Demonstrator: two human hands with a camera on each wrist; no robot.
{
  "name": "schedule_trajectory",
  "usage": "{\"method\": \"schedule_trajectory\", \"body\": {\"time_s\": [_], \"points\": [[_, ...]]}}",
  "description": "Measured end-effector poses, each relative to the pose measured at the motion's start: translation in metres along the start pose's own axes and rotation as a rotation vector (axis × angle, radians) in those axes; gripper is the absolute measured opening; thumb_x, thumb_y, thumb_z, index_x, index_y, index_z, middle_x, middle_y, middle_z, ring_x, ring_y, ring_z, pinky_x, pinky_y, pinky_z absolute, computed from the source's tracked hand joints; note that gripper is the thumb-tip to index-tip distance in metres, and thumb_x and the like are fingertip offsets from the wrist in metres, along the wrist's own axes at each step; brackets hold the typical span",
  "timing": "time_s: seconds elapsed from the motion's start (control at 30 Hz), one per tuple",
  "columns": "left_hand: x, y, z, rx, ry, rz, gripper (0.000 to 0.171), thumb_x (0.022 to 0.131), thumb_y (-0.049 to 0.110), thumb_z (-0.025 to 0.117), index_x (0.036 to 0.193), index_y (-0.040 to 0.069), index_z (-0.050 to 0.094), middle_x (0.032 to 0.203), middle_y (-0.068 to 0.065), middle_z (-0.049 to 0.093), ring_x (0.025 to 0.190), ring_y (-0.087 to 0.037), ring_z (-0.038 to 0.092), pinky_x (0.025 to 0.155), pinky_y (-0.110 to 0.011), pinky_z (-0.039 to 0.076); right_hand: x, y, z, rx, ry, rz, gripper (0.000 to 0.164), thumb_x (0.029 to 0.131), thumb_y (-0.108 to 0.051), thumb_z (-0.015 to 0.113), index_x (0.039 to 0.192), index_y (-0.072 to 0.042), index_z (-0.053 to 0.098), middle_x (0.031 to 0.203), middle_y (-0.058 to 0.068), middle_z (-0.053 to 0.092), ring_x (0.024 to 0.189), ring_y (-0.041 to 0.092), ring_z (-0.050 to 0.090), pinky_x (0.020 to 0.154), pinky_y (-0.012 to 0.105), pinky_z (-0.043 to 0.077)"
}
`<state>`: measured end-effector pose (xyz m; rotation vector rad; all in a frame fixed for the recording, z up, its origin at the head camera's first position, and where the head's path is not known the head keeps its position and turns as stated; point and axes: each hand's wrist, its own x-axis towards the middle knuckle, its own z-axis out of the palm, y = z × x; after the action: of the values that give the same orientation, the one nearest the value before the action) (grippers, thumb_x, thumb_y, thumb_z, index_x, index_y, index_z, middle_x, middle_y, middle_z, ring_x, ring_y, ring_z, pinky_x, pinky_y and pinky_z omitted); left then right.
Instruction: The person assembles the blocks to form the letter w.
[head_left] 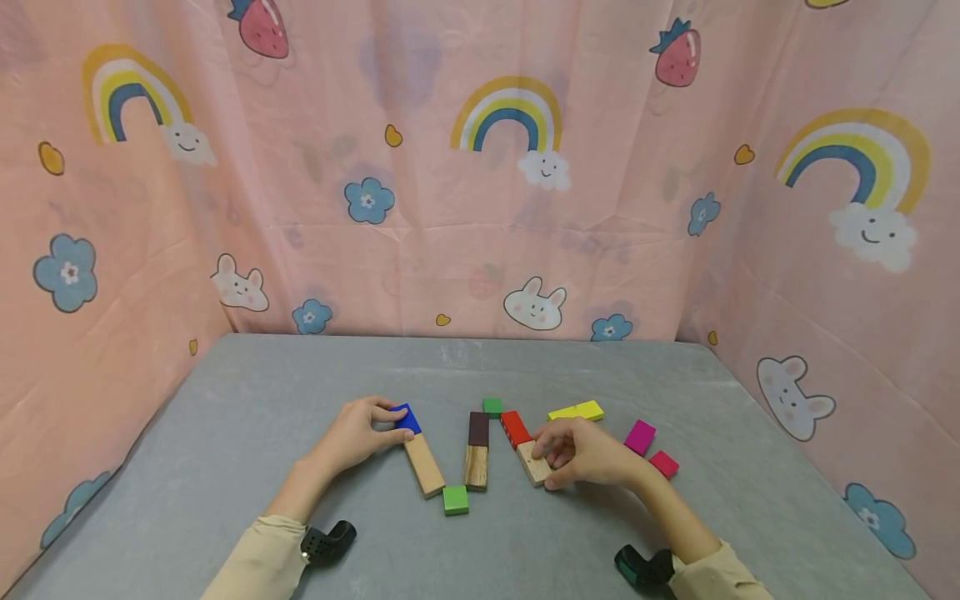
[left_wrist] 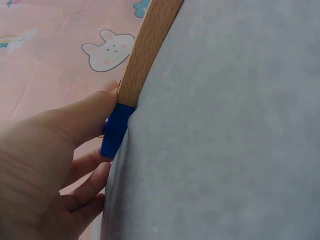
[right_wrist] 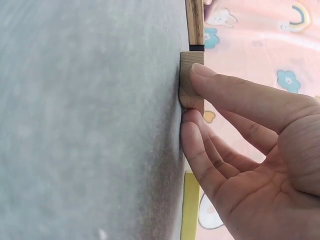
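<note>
Pale wood block (head_left: 533, 468) pinched in right grip (head_left: 588, 452), long axis slanting away-left, end to end with red block (head_left: 515, 428). Left grip (head_left: 356, 435) pinches blue block (head_left: 409, 421).

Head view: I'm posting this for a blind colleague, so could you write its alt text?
A left hand pinches a blue block and a right hand pinches a light wooden block at opposite ends of a zigzag of blocks on a gray table; a patterned pink curtain hangs behind.
</note>
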<state>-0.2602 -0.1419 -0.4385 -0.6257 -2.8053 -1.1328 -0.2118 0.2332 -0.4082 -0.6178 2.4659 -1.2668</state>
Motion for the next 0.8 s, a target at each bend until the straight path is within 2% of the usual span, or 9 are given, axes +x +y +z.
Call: {"method": "schedule_trajectory", "body": {"time_s": [0.8], "points": [[0.0, -0.0005, 0.0001, -0.003, 0.009, 0.007, 0.046, 0.084, 0.034, 0.08, 0.118, 0.005, 0.072, 0.125, -0.012, 0.062, 0.122, -0.037, 0.052, 0.099, -0.053, 0.042, 0.001, 0.0012, 0.0, -0.016, -0.015, -0.001, 0.025, 0.076, -0.007, 0.086, 0.096, -0.007, 0.072, 0.124, 0.014, 0.058, 0.087, 0.03, 0.06, 0.073, 0.027, 0.054]]}}
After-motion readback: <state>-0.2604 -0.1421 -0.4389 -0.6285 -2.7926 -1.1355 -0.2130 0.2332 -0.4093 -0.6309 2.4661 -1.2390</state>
